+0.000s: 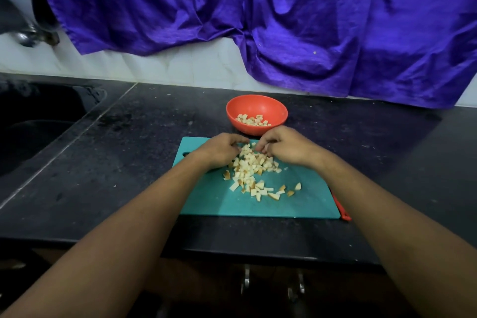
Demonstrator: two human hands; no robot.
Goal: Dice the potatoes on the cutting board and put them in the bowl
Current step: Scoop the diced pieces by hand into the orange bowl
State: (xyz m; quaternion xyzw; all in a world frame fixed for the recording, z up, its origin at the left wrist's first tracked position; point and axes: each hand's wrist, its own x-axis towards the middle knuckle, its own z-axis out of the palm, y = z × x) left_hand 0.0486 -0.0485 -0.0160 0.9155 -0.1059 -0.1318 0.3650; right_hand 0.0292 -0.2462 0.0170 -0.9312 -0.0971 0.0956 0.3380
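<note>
A crumpled purple cloth (284, 20) hangs across the white tiled wall (180, 64), and on the right its lower edge reaches the black stone countertop (116, 152). A dark sink (38, 124) is set into the counter at left. Two metal cabinet handles (246, 280) show below the counter's front edge.

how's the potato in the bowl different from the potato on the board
The potato in the bowl is a small batch; the potato on the board is a bigger, scattered heap. The left hand and right hand touch the board's, not the bowl's. Both are diced.
</note>
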